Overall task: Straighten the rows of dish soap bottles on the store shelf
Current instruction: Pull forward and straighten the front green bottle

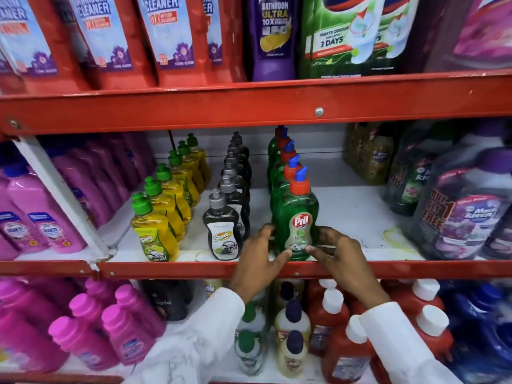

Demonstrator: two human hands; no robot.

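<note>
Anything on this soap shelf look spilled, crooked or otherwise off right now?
Yes: a yellowish ring stain marks the white shelf board right of the front green Pril bottle, which both hands grip. The yellow row slants left toward the front.

front green bottle (297, 217) says "Pril", the yellow bottle (155, 231) and black bottle (223, 231) both say "Super", top-shelf red packs (166, 37) read "CLEANER 10X", the purple bottle (274, 37) "BATHROOM ULTRA 10X", green pack (332, 42) "3 DAYS".

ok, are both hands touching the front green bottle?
Touching. The head view shows the left hand and right hand with fingers against either side of the front green bottle, thumbs on its lower front.
</note>
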